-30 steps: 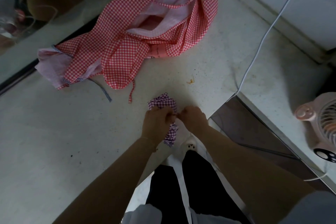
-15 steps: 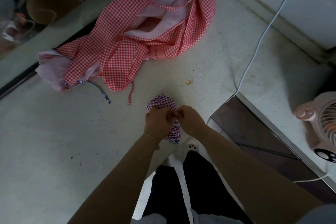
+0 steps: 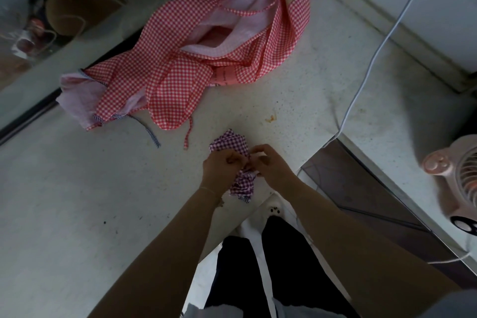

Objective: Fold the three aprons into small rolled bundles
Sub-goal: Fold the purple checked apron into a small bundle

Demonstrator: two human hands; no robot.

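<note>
Head view, the only one we get: we've got the purple bundle (image 3: pixel 238 162) pinned between both hands at the near edge of the counter (image 3: pixel 77 201). Left hand (image 3: pixel 219 169) is curled round its middle, right hand (image 3: pixel 271 165) pinching at its right side, fingertips touching cloth. The roll's long axis runs away from us, top poking out beyond the knuckles, tail hanging toward us. Red apron (image 3: pixel 180 80) lies well apart, up and left, so our left hand is nearer it.

Purple-checked bundle (image 3: pixel 233 143), red-gingham apron (image 3: pixel 180 80)
</note>
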